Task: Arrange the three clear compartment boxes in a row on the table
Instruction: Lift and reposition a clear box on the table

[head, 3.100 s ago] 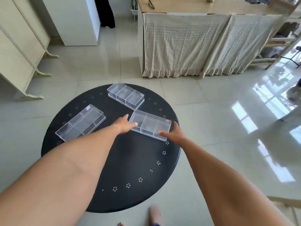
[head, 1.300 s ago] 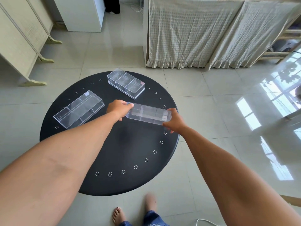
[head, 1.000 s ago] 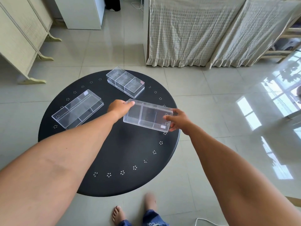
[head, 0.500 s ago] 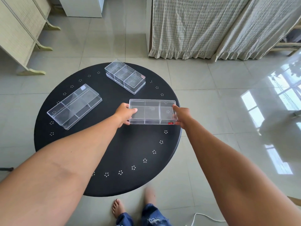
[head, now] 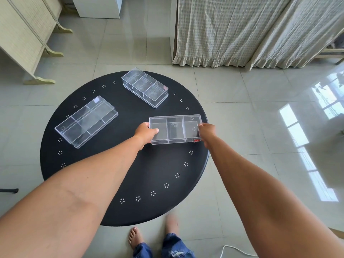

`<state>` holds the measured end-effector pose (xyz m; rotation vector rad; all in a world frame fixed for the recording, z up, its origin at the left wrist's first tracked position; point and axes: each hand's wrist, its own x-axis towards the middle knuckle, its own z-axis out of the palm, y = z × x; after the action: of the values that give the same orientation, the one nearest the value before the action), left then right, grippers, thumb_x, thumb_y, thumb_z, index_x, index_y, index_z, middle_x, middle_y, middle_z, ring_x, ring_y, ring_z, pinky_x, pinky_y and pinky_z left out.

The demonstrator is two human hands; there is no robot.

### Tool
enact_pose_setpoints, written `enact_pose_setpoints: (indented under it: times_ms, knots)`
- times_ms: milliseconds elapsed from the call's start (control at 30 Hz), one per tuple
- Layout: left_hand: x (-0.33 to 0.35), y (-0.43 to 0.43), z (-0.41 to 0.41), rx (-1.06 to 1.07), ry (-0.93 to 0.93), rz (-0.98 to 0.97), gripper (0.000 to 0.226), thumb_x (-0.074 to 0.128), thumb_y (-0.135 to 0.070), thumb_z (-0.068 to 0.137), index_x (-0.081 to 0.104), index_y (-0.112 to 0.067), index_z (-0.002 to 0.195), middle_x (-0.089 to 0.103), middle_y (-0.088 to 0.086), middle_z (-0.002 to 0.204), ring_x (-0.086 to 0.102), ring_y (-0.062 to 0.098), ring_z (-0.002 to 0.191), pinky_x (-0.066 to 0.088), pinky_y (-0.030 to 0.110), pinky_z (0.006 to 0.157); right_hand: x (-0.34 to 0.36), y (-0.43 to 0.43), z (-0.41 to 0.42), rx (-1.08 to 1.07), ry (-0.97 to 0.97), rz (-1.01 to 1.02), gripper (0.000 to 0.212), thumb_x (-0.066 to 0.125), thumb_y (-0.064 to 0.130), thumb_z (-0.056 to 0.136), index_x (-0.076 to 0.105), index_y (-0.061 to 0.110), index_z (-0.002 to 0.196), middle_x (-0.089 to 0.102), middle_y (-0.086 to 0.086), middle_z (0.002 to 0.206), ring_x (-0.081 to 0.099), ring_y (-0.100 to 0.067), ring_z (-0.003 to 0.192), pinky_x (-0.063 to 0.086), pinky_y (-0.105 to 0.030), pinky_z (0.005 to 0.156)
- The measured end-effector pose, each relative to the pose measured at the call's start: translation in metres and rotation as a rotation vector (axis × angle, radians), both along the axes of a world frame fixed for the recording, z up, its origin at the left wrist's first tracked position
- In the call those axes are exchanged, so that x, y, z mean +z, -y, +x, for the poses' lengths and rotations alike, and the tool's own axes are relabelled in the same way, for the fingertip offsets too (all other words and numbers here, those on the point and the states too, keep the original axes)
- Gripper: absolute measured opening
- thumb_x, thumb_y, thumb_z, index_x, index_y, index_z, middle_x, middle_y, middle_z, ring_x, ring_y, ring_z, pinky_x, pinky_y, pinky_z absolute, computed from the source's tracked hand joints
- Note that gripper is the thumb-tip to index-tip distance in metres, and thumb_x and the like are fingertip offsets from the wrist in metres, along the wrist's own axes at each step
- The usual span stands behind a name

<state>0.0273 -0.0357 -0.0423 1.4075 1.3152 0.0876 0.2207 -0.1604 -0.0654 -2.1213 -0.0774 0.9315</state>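
Observation:
Three clear compartment boxes are on or over a round black table (head: 130,183). The near-right box (head: 176,128) lies level with its long side across my view, at the table's right edge. My left hand (head: 146,134) grips its left end and my right hand (head: 207,131) grips its right end. A second clear box (head: 86,121) lies diagonally on the left side. The third clear box (head: 145,89) sits diagonally at the far side.
The table's right rim (head: 206,146) is just under the held box. A curtained counter (head: 232,30) stands beyond the table, a folding screen (head: 24,34) at far left. My bare feet (head: 135,237) and a white cable (head: 234,250) are on the tiled floor.
Both hands took the near-right box by its ends, lifted and tilted it, then turned it square and brought it down level near the table's right edge. The other two boxes stayed put.

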Motion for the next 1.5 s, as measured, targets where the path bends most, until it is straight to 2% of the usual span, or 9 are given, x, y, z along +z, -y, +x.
enact_pose_setpoints:
  times_ms: [167, 267, 367, 500, 900, 1033, 1167, 1400, 1500]
  knots:
    - [0.002, 0.003, 0.0, 0.017, -0.003, -0.021, 0.023, 0.058, -0.019, 0.089, 0.064, -0.018, 0.111, 0.069, 0.008, 0.111, 0.067, 0.029, 0.101, 0.056, 0.043, 0.093, -0.006, 0.0, -0.006, -0.05, -0.032, 0.05, 0.025, 0.049, 0.009, 0.088, 0.068, 0.009, 0.105, 0.066, -0.004, 0.095, 0.061, -0.023, 0.089, 0.045, -0.027, 0.069]
    - [0.001, 0.004, -0.001, 0.055, -0.039, -0.026, 0.038, 0.058, -0.027, 0.086, 0.06, -0.01, 0.12, 0.065, 0.011, 0.119, 0.064, 0.029, 0.101, 0.053, 0.038, 0.092, 0.001, 0.002, -0.011, -0.095, 0.013, 0.052, 0.047, 0.048, 0.016, 0.096, 0.045, 0.017, 0.143, 0.058, -0.006, 0.124, 0.056, -0.029, 0.116, 0.039, -0.026, 0.084]
    - [-0.006, 0.002, -0.004, 0.105, -0.063, -0.043, 0.059, 0.055, -0.035, 0.084, 0.051, -0.005, 0.136, 0.057, 0.013, 0.135, 0.059, 0.035, 0.12, 0.049, 0.044, 0.1, 0.001, 0.006, -0.012, -0.124, 0.042, 0.045, 0.024, 0.044, 0.019, 0.093, 0.058, 0.021, 0.113, 0.06, -0.008, 0.105, 0.054, -0.029, 0.091, 0.04, -0.027, 0.075]
    - [-0.001, 0.01, -0.004, 0.144, 0.029, -0.076, 0.017, 0.054, -0.025, 0.092, 0.063, -0.014, 0.102, 0.06, 0.007, 0.106, 0.057, 0.026, 0.092, 0.054, 0.04, 0.093, 0.005, 0.008, -0.018, -0.091, 0.084, 0.038, 0.036, 0.04, 0.007, 0.089, 0.033, 0.019, 0.056, 0.032, 0.0, 0.058, 0.026, -0.019, 0.052, 0.02, -0.029, 0.045]
    - [0.005, 0.011, -0.016, 0.114, 0.097, -0.126, 0.015, 0.055, -0.03, 0.095, 0.049, -0.024, 0.082, 0.048, 0.002, 0.101, 0.046, 0.025, 0.092, 0.046, 0.035, 0.085, 0.019, 0.016, -0.026, -0.107, 0.097, 0.04, 0.036, 0.041, 0.026, 0.095, 0.042, 0.015, 0.061, 0.041, -0.002, 0.061, 0.037, -0.02, 0.057, 0.03, -0.029, 0.052]
    - [0.012, 0.007, -0.031, 0.105, 0.053, -0.054, 0.005, 0.058, -0.031, 0.091, 0.056, -0.028, 0.087, 0.047, 0.0, 0.09, 0.043, 0.026, 0.089, 0.042, 0.035, 0.08, 0.022, 0.015, -0.033, -0.089, 0.181, -0.03, 0.037, 0.035, 0.038, 0.086, 0.064, 0.016, 0.088, 0.063, -0.01, 0.1, 0.058, -0.033, 0.094, 0.049, -0.038, 0.084]
    - [0.025, -0.002, -0.052, 0.118, 0.054, 0.005, 0.026, 0.057, -0.025, 0.089, 0.064, -0.021, 0.113, 0.056, 0.002, 0.1, 0.055, 0.029, 0.094, 0.046, 0.033, 0.08, 0.049, 0.004, -0.05, -0.04, 0.27, -0.049, 0.036, 0.04, 0.028, 0.095, 0.065, 0.018, 0.12, 0.061, -0.013, 0.129, 0.053, -0.036, 0.121, 0.043, -0.043, 0.105]
    - [0.064, -0.028, -0.11, 0.178, 0.049, 0.085, 0.009, 0.048, -0.018, 0.07, 0.047, -0.022, 0.062, 0.038, -0.001, 0.064, 0.029, 0.021, 0.056, 0.022, 0.024, 0.051, 0.081, -0.035, -0.105, 0.121, 0.328, 0.059, 0.03, 0.04, 0.016, 0.091, 0.069, 0.016, 0.1, 0.068, -0.005, 0.096, 0.06, -0.033, 0.093, 0.05, -0.033, 0.081]
    - [0.07, -0.046, -0.148, 0.229, 0.06, 0.144, 0.021, 0.055, -0.021, 0.079, 0.073, -0.017, 0.089, 0.064, 0.001, 0.08, 0.059, 0.025, 0.074, 0.045, 0.025, 0.065, 0.092, -0.055, -0.14, 0.202, 0.337, 0.072, 0.024, 0.038, 0.01, 0.087, 0.051, 0.016, 0.067, 0.046, 0.0, 0.065, 0.04, -0.027, 0.072, 0.037, -0.03, 0.06]
